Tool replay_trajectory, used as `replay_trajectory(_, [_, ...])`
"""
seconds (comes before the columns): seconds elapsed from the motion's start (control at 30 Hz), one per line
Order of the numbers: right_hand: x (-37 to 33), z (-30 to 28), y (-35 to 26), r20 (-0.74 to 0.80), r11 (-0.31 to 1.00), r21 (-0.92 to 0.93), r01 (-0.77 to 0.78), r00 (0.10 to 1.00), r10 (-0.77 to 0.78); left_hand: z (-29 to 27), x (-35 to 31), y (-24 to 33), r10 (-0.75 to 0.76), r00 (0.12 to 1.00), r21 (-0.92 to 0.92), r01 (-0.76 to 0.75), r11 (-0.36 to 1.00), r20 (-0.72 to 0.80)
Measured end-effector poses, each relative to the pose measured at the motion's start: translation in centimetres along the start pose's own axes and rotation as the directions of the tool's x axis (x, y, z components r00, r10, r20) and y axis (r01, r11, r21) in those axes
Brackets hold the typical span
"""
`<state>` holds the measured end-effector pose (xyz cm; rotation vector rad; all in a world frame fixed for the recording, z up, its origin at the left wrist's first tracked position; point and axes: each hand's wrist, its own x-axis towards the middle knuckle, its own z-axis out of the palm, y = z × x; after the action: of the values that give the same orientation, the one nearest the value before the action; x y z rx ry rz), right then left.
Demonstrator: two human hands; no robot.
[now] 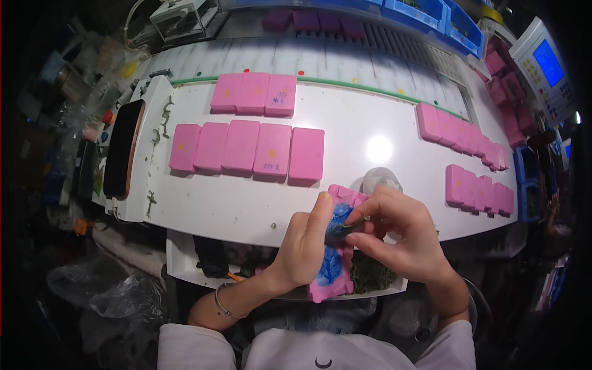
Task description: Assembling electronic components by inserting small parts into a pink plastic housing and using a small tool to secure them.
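A pink rubber mould point(344, 285) with a blue hollowed inner face is held tilted over the near edge of the table. My left hand point(300, 250) wraps round its left side, thumb pointing up along the edge. At the blue upper part of the mould, my right hand point(401, 231) is closed in a pinch, thumb and forefinger on a small thin dark piece point(353, 227) whose kind I cannot make out. My fingers cover some of the mould. Just behind the right hand stands a round, clear container point(379, 179), partly hidden.
Closed pink blocks stand in rows at the left point(240, 146) and the right point(461, 135) of the white table point(364, 111). A phone point(125, 148) lies at far left. Below the table edge, an open drawer point(179, 259) holds dark green bits point(373, 274). A control panel point(546, 65) is upper right.
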<state>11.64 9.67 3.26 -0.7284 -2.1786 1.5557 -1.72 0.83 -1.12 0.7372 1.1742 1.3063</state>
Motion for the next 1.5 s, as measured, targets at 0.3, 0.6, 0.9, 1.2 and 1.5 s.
replay_trajectory(0.3, [-0.3, 0.6, 0.6, -0.047, 0.996, -0.054, -0.077, 0.996, 0.075, 0.0, 0.6, -0.2, -0.063, 0.998, -0.166, 0.058, 0.984, -0.025])
replay_trajectory(0.6, [-0.7, -0.2, -0.5, -0.032, 0.978, 0.208, -0.010, 0.999, 0.017, -2.3, 0.5, 0.1, -0.314, 0.943, -0.334, 0.332, 0.882, 0.109])
replay_trajectory(0.9, [-1.9, 1.8, 0.9, -0.071, 0.370, -0.895, 0.249, 0.739, -0.670, -0.6, -2.6, 2.3, 0.483, 0.875, 0.525, -0.391, 0.756, -0.043])
replay_trajectory(1.2, [-3.7, -0.4, 0.1, -0.340, 0.899, -0.395, 0.189, 0.879, -0.334, 0.6, -1.6, 1.8, 0.675, 0.738, 0.664, -0.518, 0.539, 0.028])
replay_trajectory(1.5, [-3.8, -1.6, 1.7, -0.046, 0.876, 0.468, -0.116, 0.987, 0.156, 1.7, -1.2, 1.6, 0.749, 0.649, 0.711, -0.589, 0.384, 0.133])
